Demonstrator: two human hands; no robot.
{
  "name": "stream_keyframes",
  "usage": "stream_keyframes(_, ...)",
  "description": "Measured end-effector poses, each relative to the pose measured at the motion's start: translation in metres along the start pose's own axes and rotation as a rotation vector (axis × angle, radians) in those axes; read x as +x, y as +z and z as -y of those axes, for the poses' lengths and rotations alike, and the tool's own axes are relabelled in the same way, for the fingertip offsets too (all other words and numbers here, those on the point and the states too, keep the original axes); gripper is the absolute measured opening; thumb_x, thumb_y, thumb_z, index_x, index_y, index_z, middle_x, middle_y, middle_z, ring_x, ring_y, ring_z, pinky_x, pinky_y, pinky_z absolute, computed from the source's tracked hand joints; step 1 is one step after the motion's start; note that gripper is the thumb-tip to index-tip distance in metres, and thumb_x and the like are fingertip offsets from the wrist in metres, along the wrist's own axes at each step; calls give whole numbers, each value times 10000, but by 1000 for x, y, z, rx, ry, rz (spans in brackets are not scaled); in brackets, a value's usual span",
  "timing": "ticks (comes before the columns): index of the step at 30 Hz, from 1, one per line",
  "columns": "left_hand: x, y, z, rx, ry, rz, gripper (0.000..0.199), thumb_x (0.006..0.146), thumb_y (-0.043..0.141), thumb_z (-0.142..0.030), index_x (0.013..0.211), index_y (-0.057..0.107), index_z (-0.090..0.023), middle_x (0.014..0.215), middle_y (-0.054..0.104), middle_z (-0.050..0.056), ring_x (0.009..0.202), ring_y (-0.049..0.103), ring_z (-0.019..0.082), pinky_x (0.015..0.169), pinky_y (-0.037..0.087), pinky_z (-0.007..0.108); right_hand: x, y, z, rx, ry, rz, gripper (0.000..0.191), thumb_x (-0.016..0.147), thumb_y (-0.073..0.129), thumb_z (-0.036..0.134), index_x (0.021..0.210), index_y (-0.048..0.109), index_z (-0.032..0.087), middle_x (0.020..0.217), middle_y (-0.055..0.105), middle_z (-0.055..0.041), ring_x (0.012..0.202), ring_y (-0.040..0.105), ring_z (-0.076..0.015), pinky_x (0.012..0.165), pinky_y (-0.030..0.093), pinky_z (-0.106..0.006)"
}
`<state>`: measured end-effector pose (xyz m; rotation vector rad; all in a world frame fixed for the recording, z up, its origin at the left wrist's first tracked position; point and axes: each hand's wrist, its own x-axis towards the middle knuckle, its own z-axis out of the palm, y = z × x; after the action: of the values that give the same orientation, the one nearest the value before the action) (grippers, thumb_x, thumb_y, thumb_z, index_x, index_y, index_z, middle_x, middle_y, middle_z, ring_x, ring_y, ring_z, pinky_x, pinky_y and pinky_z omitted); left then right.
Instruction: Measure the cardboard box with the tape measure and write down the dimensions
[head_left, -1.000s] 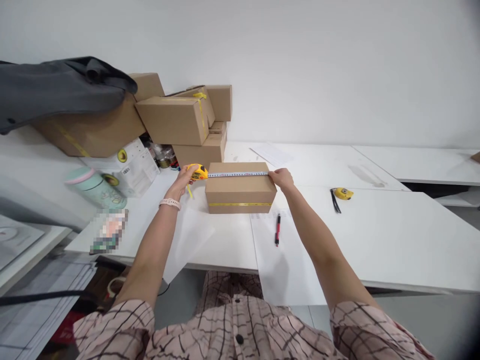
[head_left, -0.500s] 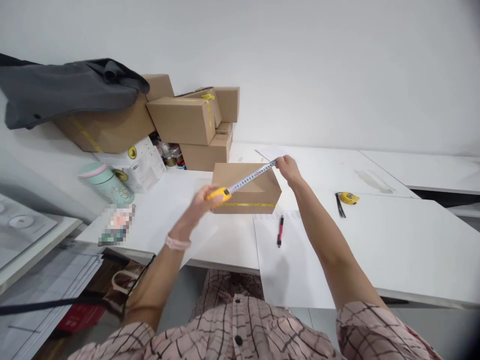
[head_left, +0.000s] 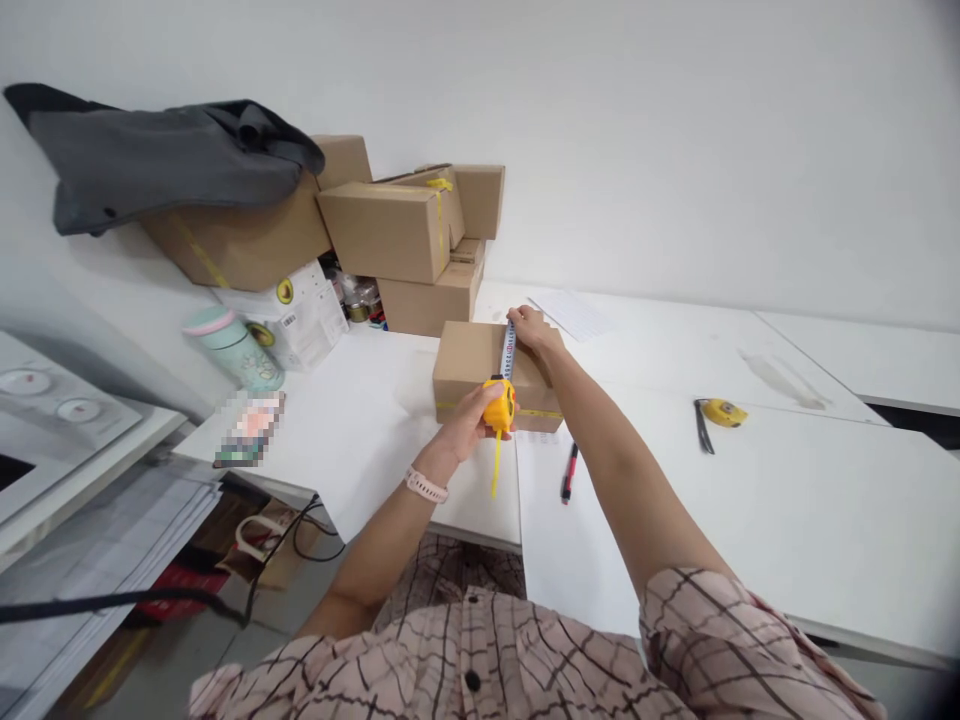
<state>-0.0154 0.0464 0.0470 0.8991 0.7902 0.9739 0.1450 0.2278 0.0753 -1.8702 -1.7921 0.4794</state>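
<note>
A closed cardboard box (head_left: 469, 352) with yellow tape along its front side sits on the white table. My left hand (head_left: 469, 418) is wrapped round a yellow tape measure (head_left: 498, 405) at the box's front edge, and a yellow strap hangs below the case. The extended blade (head_left: 508, 350) runs front to back over the box top. At the rear edge, my right hand (head_left: 531, 328) pinches the blade's far end. Just right of the box's front lies a red and black pen (head_left: 570, 473) on a white paper sheet (head_left: 577, 560).
A second yellow tape measure (head_left: 724, 412) with a black strap lies at the right. Stacked cartons (head_left: 382, 232), a grey cloth (head_left: 172, 160), a mint bottle (head_left: 236, 350) and a pixelated flat item (head_left: 251, 430) are at the left. Another paper (head_left: 570, 313) lies behind the box.
The tape measure has turned from slanting across the box to running front to back. My left hand moved right, my right hand moved left, and the view shifted slightly.
</note>
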Motion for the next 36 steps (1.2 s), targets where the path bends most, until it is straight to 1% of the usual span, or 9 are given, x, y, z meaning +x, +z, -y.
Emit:
stream_keyframes(4, 4, 1, 7, -23, -1, -3, 505, 768, 733, -593, 1021, 632, -168, 926, 702, 72, 634, 687, 160, 531, 540, 269, 17, 11, 2, -75, -48, 2, 328, 957, 368, 385, 951, 640, 202, 1128, 695, -159, 1222, 549, -333, 1106, 332, -538)
stream_keyframes(10, -23, 16, 20, -51, -11, -1, 515, 773, 728, -619, 1035, 632, -186, 963, 689, 72, 665, 707, 183, 508, 555, 279, 3, 7, -2, 52, -84, 64, 312, 938, 447, 423, 708, 541, 235, 842, 695, -78, 909, 624, -273, 935, 445, -446)
stream_keyframes(19, -15, 28, 22, -21, -15, -90, 557, 703, 756, -626, 1003, 614, -178, 890, 644, 52, 635, 704, 203, 439, 529, 274, 3, 6, -1, 98, -106, 68, 290, 927, 482, 399, 723, 581, 219, 810, 685, -62, 899, 598, -238, 915, 443, -376)
stream_keyframes(22, -25, 17, 16, -4, 18, -95, 570, 700, 743, -621, 1024, 617, -169, 928, 646, 60, 636, 703, 198, 440, 523, 268, 3, -6, -12, 284, -151, 29, 367, 954, 439, 483, 878, 659, 199, 970, 716, -64, 946, 618, -220, 912, 458, -337)
stream_keyframes(25, -44, -9, 9, 90, 198, -249, 583, 691, 766, -577, 1092, 580, -197, 942, 645, 46, 655, 699, 195, 451, 533, 270, -14, -27, -42, 489, -191, -156, 510, 980, 362, 578, 1127, 664, 195, 1208, 693, -105, 1107, 611, -215, 966, 444, -315)
stream_keyframes(27, -53, -31, 7, 178, 343, -411, 607, 677, 800, -529, 1142, 548, -230, 947, 636, 23, 672, 685, 174, 485, 553, 267, -38, -36, -70, 514, -100, -230, 584, 979, 332, 625, 1187, 654, 185, 1238, 684, -130, 1134, 612, -216, 966, 448, -309)
stream_keyframes(29, -53, -52, 6, 234, 386, -524, 620, 663, 813, -516, 1143, 536, -238, 946, 624, 9, 670, 668, 154, 510, 561, 265, -68, -37, -95, 501, 36, -224, 654, 969, 304, 676, 1229, 640, 179, 1217, 689, -136, 1049, 646, -210, 906, 476, -303)
stream_keyframes(32, -40, -70, 9, 220, 289, -518, 602, 661, 784, -561, 1084, 532, -213, 917, 616, 7, 626, 660, 148, 496, 544, 269, -107, -28, -112, 475, 88, -107, 685, 964, 295, 711, 1336, 601, 223, 1296, 666, -117, 1029, 662, -215, 873, 499, -317)
stream_keyframes(36, -18, -65, -1, 182, 252, -415, 569, 670, 754, -576, 1031, 529, -197, 887, 615, 9, 584, 655, 149, 466, 521, 263, -124, -28, -99, 335, -40, -121, 613, 991, 325, 649, 1380, 593, 259, 1410, 612, -97, 1281, 551, -250, 1055, 420, -365)
